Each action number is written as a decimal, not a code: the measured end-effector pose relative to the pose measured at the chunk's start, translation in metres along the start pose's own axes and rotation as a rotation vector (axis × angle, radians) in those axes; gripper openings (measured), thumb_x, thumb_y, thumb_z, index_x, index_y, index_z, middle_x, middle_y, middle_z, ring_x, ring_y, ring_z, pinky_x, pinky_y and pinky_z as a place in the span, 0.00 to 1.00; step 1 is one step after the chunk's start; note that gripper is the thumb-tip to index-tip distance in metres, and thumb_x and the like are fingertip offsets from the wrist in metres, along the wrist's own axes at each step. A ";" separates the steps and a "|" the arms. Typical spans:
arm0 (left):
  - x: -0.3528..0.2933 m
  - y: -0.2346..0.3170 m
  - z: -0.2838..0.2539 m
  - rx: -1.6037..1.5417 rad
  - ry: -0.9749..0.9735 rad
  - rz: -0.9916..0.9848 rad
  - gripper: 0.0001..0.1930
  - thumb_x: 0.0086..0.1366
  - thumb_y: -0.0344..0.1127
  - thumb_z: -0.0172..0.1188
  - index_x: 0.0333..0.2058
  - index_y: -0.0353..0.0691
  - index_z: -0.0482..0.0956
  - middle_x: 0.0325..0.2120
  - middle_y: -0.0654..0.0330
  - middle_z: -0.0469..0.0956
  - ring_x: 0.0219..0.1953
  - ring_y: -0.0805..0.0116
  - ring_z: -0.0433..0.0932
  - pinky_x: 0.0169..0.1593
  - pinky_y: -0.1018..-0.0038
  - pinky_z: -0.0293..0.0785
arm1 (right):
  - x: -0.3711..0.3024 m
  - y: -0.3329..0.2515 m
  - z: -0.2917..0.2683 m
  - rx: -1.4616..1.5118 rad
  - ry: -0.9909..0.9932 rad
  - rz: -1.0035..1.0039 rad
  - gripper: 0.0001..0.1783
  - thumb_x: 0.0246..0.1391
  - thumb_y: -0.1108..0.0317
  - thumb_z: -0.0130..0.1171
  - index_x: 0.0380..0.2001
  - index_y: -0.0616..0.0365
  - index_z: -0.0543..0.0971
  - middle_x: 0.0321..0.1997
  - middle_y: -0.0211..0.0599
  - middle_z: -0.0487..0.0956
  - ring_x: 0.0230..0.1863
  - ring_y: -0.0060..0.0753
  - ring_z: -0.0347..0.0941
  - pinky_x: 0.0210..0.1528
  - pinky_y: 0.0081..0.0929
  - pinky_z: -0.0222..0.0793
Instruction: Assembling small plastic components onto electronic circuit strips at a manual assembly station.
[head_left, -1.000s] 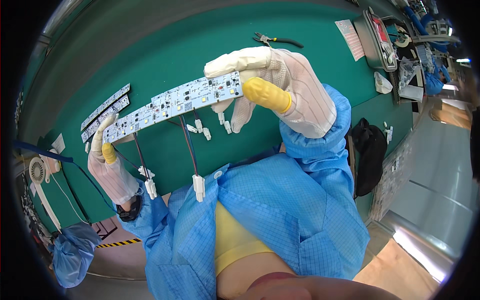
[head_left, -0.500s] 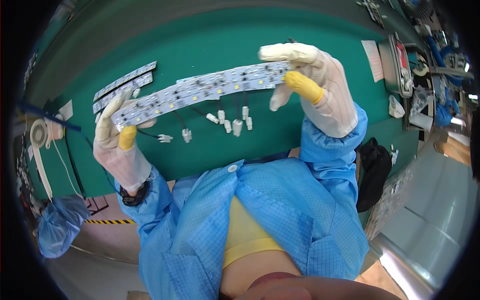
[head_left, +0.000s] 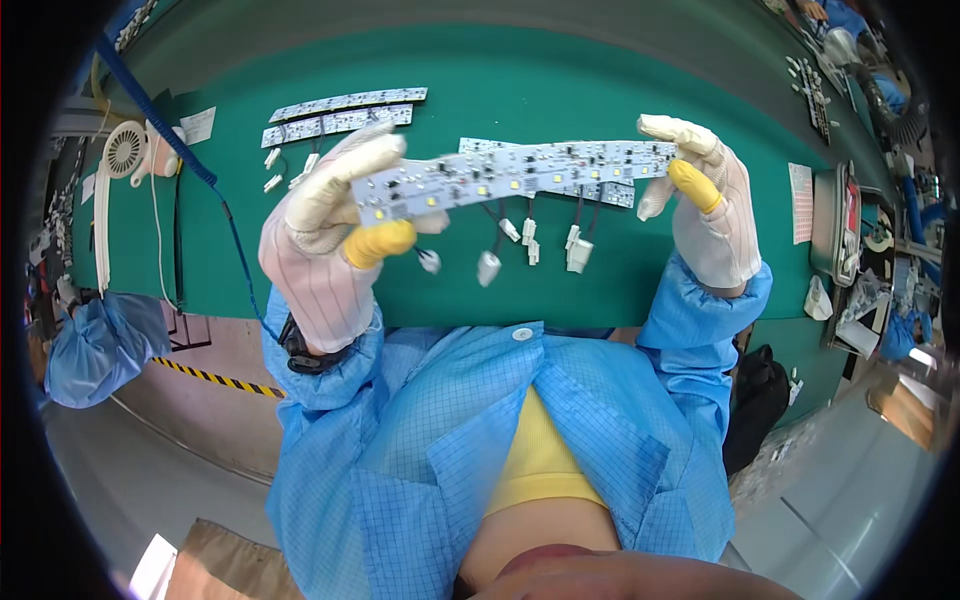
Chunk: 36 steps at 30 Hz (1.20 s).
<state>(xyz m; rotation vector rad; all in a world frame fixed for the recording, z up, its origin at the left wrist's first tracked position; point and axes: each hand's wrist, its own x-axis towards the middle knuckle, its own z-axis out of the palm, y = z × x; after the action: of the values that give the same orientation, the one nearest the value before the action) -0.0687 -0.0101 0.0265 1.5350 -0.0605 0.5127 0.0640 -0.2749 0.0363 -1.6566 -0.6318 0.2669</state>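
A long white LED circuit board [head_left: 530,172] is held up over the table between my two hands. My left hand [head_left: 335,215] pinches its left end, with the yellow-tipped thumb in front and the fingers behind. At the right end, my right hand [head_left: 715,200] grips the board between its yellow-tipped thumb and fingers. Both hands wear white striped gloves. Behind the held board, partly hidden, lie more LED boards [head_left: 615,193] on the table. Short dark leads with white connectors [head_left: 579,252] hang or lie below it; which board each belongs to, I cannot tell.
Two LED boards [head_left: 340,122] lie on the green mat [head_left: 560,80] at the far left. A blue coiled cord [head_left: 160,125] crosses the left side near a small white fan [head_left: 125,150]. A metal tray [head_left: 835,225] and a printed sheet [head_left: 800,203] are at the right.
The whole view has shifted, so table and hands appear farther right. The held board's left end now looks larger and closer, and more of the boards behind it shows.
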 end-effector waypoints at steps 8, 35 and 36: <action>0.015 -0.019 -0.006 0.155 0.197 -0.074 0.24 0.61 0.41 0.62 0.49 0.28 0.73 0.31 0.53 0.82 0.32 0.74 0.79 0.38 0.83 0.71 | -0.012 -0.016 0.003 0.181 -0.057 0.037 0.31 0.53 0.53 0.59 0.51 0.68 0.70 0.35 0.45 0.78 0.24 0.27 0.75 0.31 0.20 0.69; 0.005 -0.009 -0.005 0.071 0.115 -0.093 0.30 0.55 0.44 0.66 0.50 0.26 0.71 0.29 0.50 0.82 0.34 0.70 0.81 0.44 0.80 0.72 | -0.007 -0.002 -0.007 -0.009 -0.011 0.087 0.38 0.52 0.41 0.55 0.51 0.67 0.71 0.37 0.41 0.79 0.22 0.23 0.73 0.33 0.18 0.67; 0.006 -0.011 -0.005 0.084 0.115 -0.062 0.30 0.56 0.44 0.66 0.51 0.26 0.71 0.29 0.50 0.82 0.34 0.70 0.81 0.44 0.79 0.72 | -0.008 -0.004 -0.007 -0.016 0.002 0.088 0.38 0.52 0.41 0.55 0.51 0.67 0.71 0.37 0.41 0.79 0.22 0.23 0.73 0.33 0.18 0.67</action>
<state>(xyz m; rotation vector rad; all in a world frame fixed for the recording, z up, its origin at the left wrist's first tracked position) -0.0611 -0.0036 0.0178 1.5815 0.0981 0.5591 0.0599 -0.2851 0.0405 -1.7025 -0.5619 0.3239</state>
